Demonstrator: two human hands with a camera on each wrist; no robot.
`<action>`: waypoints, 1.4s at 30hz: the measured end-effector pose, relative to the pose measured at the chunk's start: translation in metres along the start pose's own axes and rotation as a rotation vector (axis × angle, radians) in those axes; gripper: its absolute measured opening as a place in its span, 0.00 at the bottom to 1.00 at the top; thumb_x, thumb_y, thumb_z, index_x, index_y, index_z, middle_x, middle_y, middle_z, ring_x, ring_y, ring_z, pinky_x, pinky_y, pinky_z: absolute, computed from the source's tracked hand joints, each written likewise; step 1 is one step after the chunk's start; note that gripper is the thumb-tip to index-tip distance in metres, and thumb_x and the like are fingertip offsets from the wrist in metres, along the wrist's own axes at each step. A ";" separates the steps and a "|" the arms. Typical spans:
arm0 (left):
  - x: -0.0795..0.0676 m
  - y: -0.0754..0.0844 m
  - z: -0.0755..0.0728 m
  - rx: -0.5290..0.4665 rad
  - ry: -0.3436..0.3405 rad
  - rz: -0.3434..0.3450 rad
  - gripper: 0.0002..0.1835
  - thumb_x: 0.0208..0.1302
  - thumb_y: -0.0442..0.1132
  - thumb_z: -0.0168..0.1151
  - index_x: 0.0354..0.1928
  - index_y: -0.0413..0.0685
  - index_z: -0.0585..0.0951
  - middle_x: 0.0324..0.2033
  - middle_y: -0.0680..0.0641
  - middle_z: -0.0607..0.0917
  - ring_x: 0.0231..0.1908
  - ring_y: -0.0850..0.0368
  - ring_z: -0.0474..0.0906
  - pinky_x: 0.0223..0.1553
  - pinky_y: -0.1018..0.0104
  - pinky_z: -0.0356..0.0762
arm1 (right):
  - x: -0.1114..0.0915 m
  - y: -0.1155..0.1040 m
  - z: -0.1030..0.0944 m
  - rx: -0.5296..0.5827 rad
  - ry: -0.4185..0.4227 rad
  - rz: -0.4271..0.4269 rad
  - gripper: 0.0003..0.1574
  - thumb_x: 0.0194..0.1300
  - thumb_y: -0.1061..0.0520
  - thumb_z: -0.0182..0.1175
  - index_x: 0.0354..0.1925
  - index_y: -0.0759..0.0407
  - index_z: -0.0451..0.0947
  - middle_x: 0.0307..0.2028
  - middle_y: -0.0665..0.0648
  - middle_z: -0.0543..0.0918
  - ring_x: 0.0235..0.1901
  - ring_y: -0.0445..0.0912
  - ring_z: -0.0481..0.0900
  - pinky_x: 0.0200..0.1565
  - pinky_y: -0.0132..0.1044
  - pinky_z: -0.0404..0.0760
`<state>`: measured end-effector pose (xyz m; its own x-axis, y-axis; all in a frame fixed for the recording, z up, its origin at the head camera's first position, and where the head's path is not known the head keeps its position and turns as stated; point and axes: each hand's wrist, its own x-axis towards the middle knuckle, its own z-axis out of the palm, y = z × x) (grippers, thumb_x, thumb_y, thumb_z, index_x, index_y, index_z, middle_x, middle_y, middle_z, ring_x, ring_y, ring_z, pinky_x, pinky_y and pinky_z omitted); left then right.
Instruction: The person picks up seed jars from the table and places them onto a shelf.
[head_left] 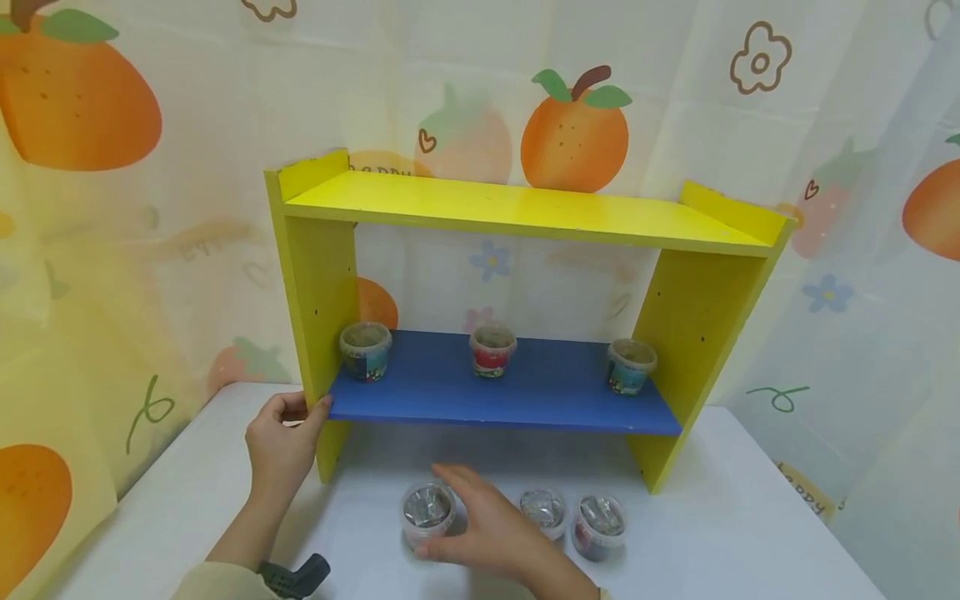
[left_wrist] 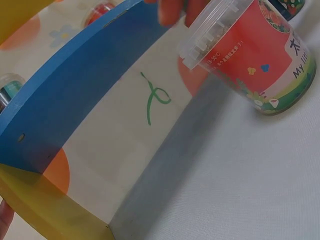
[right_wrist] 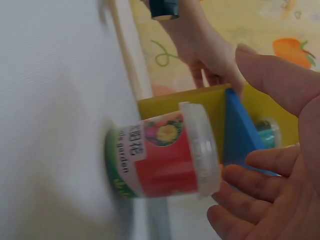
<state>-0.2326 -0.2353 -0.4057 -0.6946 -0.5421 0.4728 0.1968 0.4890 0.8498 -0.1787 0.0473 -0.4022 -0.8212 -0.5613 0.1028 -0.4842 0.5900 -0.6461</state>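
1. Nearest the person, the right hand (head_left: 487,533) reaches over the white table (head_left: 750,533) with fingers spread and only lightly bent, around the leftmost cup (head_left: 427,510) of three standing in a row in front of the shelf. The right wrist view shows the fingertips at the cup's clear lid rim, with the palm off it; nothing is clamped yet, so I judge the hand open and about to close.
2. That cup (right_wrist: 160,155) has a red label with flowers and a green base, and stands upright on the table. The other two cups (head_left: 543,510) (head_left: 600,525) sit just to its right, near each other.
3. To grip well, the thumb and fingers should close on opposite sides of the wall below the lid, not on the lid alone, which looks like it might pop off. Lifting straight up would keep the neighbouring cup from being knocked.
4. Further back, the left hand (head_left: 285,442) grips the front edge of the yellow side panel (head_left: 318,308) at the blue shelf (head_left: 502,392), fingers curled round it. Holding it firmly should stop the shelf unit sliding.
5. On the blue shelf stand three more cups, left (head_left: 366,352), middle (head_left: 492,350) and right (head_left: 632,367), well apart, with free gaps between them.
6. Above is the yellow top board (head_left: 517,208), bare in this view, and behind hangs a curtain (head_left: 112,208) printed with fruit.
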 end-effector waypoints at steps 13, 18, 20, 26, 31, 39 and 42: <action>-0.001 0.001 -0.001 -0.001 -0.005 0.002 0.18 0.56 0.49 0.67 0.38 0.42 0.80 0.32 0.47 0.83 0.31 0.63 0.73 0.25 0.81 0.74 | 0.009 0.013 0.012 0.139 -0.031 0.082 0.56 0.48 0.34 0.69 0.69 0.51 0.59 0.66 0.57 0.67 0.60 0.52 0.70 0.59 0.50 0.71; 0.000 0.000 0.001 0.004 -0.002 0.015 0.17 0.56 0.49 0.67 0.37 0.42 0.80 0.32 0.48 0.83 0.31 0.63 0.73 0.24 0.81 0.74 | 0.011 0.019 0.019 0.205 -0.038 0.128 0.58 0.47 0.36 0.70 0.69 0.55 0.58 0.65 0.56 0.68 0.61 0.52 0.70 0.60 0.51 0.69; 0.000 0.000 0.000 0.004 -0.001 0.013 0.17 0.56 0.49 0.67 0.37 0.42 0.80 0.32 0.47 0.83 0.31 0.63 0.73 0.24 0.81 0.74 | 0.012 0.021 0.021 0.225 -0.040 0.148 0.58 0.47 0.36 0.70 0.69 0.55 0.58 0.65 0.56 0.68 0.61 0.52 0.70 0.60 0.51 0.69; -0.001 0.001 0.000 0.004 -0.002 -0.005 0.18 0.56 0.50 0.67 0.38 0.42 0.80 0.33 0.47 0.83 0.32 0.62 0.73 0.25 0.82 0.74 | 0.013 0.023 0.025 0.252 -0.038 0.157 0.57 0.48 0.37 0.70 0.69 0.54 0.58 0.63 0.55 0.71 0.57 0.51 0.74 0.57 0.48 0.73; 0.000 0.000 0.001 0.002 0.002 -0.007 0.17 0.56 0.49 0.67 0.38 0.42 0.79 0.32 0.47 0.82 0.32 0.62 0.73 0.25 0.82 0.74 | 0.013 0.024 0.026 0.262 -0.039 0.151 0.56 0.48 0.38 0.70 0.69 0.54 0.58 0.62 0.55 0.72 0.56 0.51 0.76 0.56 0.46 0.74; -0.001 0.000 0.000 0.001 -0.003 -0.018 0.18 0.56 0.49 0.67 0.39 0.42 0.79 0.33 0.48 0.82 0.32 0.63 0.73 0.26 0.82 0.74 | 0.014 0.028 0.027 0.350 -0.050 0.144 0.55 0.49 0.42 0.71 0.69 0.56 0.57 0.61 0.54 0.72 0.57 0.49 0.75 0.56 0.41 0.75; -0.001 0.000 0.001 0.001 -0.003 -0.017 0.18 0.56 0.50 0.67 0.38 0.42 0.79 0.33 0.48 0.82 0.32 0.62 0.73 0.26 0.82 0.74 | 0.015 0.029 0.028 0.421 -0.056 0.136 0.54 0.50 0.45 0.71 0.69 0.58 0.57 0.60 0.53 0.73 0.58 0.48 0.75 0.57 0.40 0.74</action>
<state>-0.2326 -0.2346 -0.4062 -0.6999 -0.5484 0.4577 0.1841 0.4806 0.8574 -0.1962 0.0399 -0.4406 -0.8457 -0.5323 -0.0374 -0.1987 0.3791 -0.9038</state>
